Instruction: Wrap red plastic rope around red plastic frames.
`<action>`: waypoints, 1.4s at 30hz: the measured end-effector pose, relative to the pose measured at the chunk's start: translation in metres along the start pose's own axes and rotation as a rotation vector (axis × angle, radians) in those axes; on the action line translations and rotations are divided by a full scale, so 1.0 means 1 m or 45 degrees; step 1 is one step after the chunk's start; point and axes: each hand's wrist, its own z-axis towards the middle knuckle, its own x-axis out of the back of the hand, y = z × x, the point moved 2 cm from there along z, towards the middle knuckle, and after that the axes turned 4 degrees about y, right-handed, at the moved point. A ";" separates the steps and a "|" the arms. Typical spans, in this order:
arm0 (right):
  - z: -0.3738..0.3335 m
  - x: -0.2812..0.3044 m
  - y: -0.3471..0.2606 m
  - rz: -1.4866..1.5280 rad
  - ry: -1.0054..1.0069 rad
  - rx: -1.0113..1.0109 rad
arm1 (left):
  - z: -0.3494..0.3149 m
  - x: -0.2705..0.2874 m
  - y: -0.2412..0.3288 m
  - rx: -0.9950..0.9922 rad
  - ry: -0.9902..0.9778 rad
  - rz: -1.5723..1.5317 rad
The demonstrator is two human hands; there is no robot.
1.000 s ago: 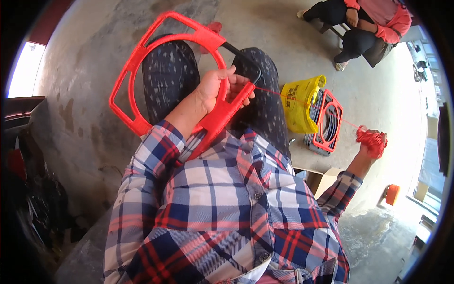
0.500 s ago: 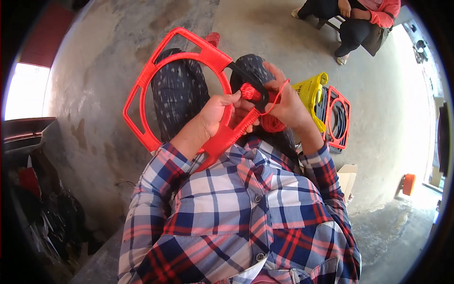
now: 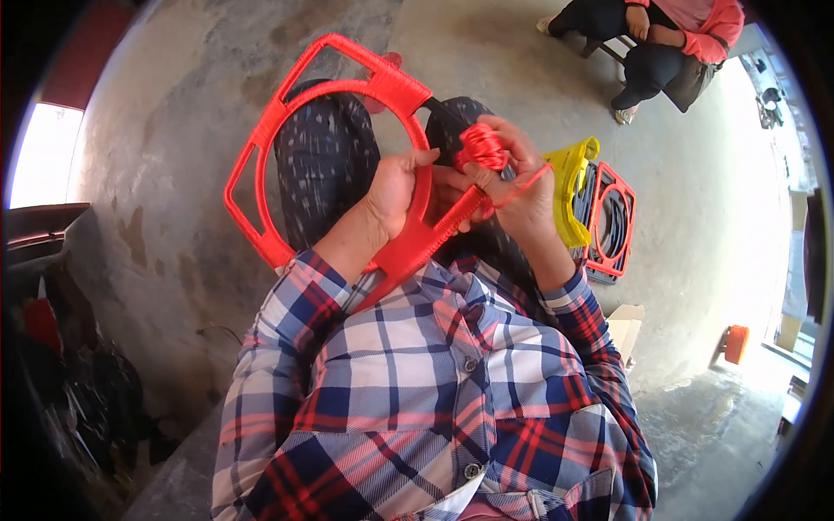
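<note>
A red frame [image 3: 326, 87], a ring inside a rounded outer rim wrapped in red cord, rests across my lap. My left hand [image 3: 395, 191] grips the ring's near side from underneath. My right hand [image 3: 521, 187] holds a small ball of red cord [image 3: 480, 146] right against the ring, beside my left thumb. A thin strand of the cord runs from the ball across my right fingers. A dark unwrapped stretch of the ring shows just above the ball.
A stack of similar frames, yellow [image 3: 573, 187] and red [image 3: 612, 221], lies on the concrete floor to my right. Another person [image 3: 669, 39] sits at the top right. A cardboard box [image 3: 625, 326] and an orange container [image 3: 735, 343] stand at the right.
My right hand swung in from far out on the right with the cord ball and now holds it at the ring. The frame has tilted slightly in my left hand.
</note>
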 end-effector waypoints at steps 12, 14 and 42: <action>-0.006 0.040 -0.008 1.018 0.078 -0.309 | 0.002 -0.009 -0.003 -0.054 0.094 -0.013; -0.017 0.054 -0.009 0.560 -0.276 -0.235 | 0.005 0.002 -0.002 -0.062 0.054 0.004; -0.052 0.033 0.015 0.609 -0.411 -0.724 | 0.003 0.000 0.010 -0.008 -0.002 0.038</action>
